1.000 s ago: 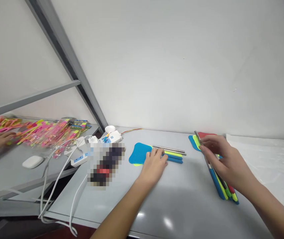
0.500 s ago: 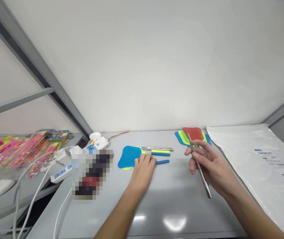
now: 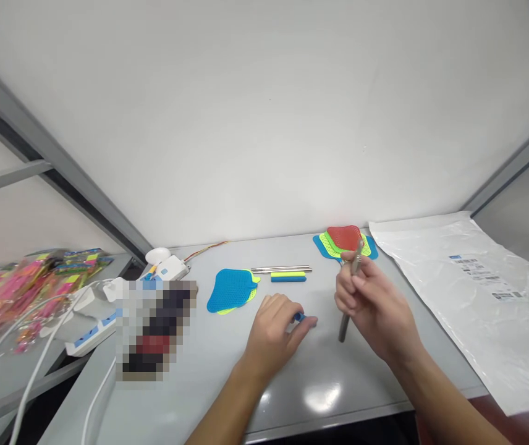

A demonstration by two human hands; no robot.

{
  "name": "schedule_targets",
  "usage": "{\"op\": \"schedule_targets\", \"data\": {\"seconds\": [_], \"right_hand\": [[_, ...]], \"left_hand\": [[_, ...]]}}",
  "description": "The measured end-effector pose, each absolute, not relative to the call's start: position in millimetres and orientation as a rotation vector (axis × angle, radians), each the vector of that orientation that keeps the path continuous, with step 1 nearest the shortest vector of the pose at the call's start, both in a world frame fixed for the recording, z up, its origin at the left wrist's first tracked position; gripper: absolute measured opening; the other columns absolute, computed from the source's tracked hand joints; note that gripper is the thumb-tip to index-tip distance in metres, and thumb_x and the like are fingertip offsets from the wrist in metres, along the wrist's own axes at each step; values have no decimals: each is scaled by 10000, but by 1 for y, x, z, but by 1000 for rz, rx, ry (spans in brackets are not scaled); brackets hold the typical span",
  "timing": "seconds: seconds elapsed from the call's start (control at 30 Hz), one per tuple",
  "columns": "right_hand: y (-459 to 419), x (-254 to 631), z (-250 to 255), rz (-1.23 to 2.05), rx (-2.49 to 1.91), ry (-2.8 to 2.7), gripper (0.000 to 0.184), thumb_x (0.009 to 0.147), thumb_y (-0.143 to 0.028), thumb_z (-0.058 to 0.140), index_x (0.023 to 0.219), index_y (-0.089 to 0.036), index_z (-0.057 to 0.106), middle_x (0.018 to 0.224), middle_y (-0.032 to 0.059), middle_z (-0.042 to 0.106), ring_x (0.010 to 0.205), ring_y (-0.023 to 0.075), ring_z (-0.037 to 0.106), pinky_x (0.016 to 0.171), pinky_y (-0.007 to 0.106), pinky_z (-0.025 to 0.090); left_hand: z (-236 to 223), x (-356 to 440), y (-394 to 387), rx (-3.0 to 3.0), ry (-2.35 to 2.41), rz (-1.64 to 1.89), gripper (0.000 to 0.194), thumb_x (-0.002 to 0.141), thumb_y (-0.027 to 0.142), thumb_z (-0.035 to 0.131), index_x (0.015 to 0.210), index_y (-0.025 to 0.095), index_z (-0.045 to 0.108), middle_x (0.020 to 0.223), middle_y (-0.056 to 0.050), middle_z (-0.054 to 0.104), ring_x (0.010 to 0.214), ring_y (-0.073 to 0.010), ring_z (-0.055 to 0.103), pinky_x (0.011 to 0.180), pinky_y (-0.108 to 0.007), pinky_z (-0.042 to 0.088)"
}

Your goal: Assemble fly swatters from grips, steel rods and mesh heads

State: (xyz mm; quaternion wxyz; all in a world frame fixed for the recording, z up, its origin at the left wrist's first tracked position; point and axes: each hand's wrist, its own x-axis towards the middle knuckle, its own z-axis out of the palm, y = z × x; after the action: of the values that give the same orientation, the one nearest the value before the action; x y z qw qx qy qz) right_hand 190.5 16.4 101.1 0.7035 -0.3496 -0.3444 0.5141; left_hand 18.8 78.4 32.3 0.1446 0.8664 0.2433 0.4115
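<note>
Left hand (image 3: 276, 330) pinching a blue handle (image 3: 300, 317), right hand (image 3: 371, 296) gripping a metal rod (image 3: 342, 330)

Over the smooth grey bench (image 3: 199, 383), both hands are holding parts well apart from each other. The left hand is closing thumb and fingers on the slim handle, only a short piece of it showing. The right hand is curling its fingers around the smooth, round rod, which is tilting with its upper end towards the wall (image 3: 269, 123); that end is blurring.

Beyond the left hand, a blue swatter head (image 3: 230, 289) with rounded corners and finely pierced mesh is lying over a yellow swatter head (image 3: 252, 292), whose edge is peeping out. To their right, shiny thin rods (image 3: 280, 269) are lying just behind a yellow handle (image 3: 288, 274) and another blue handle (image 3: 288, 279), both straight and resting side by side.

Beyond the right hand, a fanned stack is spreading flat: a red swatter head (image 3: 344, 237) is topping green, yellow and blue ones. At the right, a white plastic bag (image 3: 431, 290) is creasing softly and catching light, bearing a printed label (image 3: 484, 278).
</note>
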Motion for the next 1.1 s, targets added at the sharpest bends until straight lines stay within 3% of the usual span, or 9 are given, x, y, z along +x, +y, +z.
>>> {"op": "schedule_targets", "data": {"seconds": [0.07, 0.13, 0.23, 0.47, 0.8, 0.97, 1.1], "right_hand": [[18, 185, 108, 1138, -690, -640, 124, 915, -294, 492, 890, -213, 583, 624, -59, 318, 493, 68, 316, 437, 198, 265], [20, 180, 112, 1128, -629, -595, 286, 927, -347, 459, 695, -194, 525, 563, -68, 234, 454, 69, 226, 408, 205, 201], [23, 172, 115, 1151, -617, -618, 391, 931, -351, 460, 577, -191, 424, 509, -74, 194, 425, 70, 155, 391, 220, 155], [29, 161, 116, 1212, -618, -789, 430, 919, -343, 502, 541, -189, 371, 473, -80, 209, 412, 60, 148, 395, 225, 135], [25, 160, 84, 1211, -863, -1112, 433, 940, -360, 496, 562, -202, 355, 516, -68, 280, 480, 89, 253, 484, 271, 223], [16, 168, 70, 1135, -1034, -1224, 410, 952, -368, 459, 584, -203, 389, 592, -32, 365, 577, 124, 363, 581, 301, 308], [11, 169, 61, 1149, -972, -1189, 413, 950, -379, 445, 579, -214, 372, 571, -41, 326, 565, 132, 345, 605, 316, 343]], "left_hand": [[29, 23, 76, 2576, 688, 1083, 189, 898, 286, 578, 760, 182, 503, 676, -6, 506, 659, -153, 428, 626, -299, 342], [25, 27, 74, 2624, 662, 967, 217, 911, 297, 540, 737, 182, 479, 698, -16, 511, 673, -160, 425, 627, -302, 344], [20, 33, 71, 2623, 636, 828, 236, 921, 336, 511, 745, 183, 471, 710, -13, 522, 656, -155, 426, 617, -295, 355], [15, 36, 69, 2602, 601, 687, 242, 913, 371, 516, 772, 175, 518, 711, -20, 571, 645, -170, 496, 617, -304, 389], [17, 37, 71, 2536, 529, 610, 209, 945, 328, 442, 1006, 174, 570, 953, -75, 667, 882, -230, 615, 748, -340, 456], [21, 34, 69, 2570, 591, 539, 218, 921, 380, 491, 936, 184, 585, 887, -47, 662, 805, -214, 612, 693, -322, 441], [23, 30, 66, 2607, 619, 459, 252, 913, 430, 506, 917, 203, 616, 856, -32, 669, 819, -219, 619, 712, -327, 434]]}}
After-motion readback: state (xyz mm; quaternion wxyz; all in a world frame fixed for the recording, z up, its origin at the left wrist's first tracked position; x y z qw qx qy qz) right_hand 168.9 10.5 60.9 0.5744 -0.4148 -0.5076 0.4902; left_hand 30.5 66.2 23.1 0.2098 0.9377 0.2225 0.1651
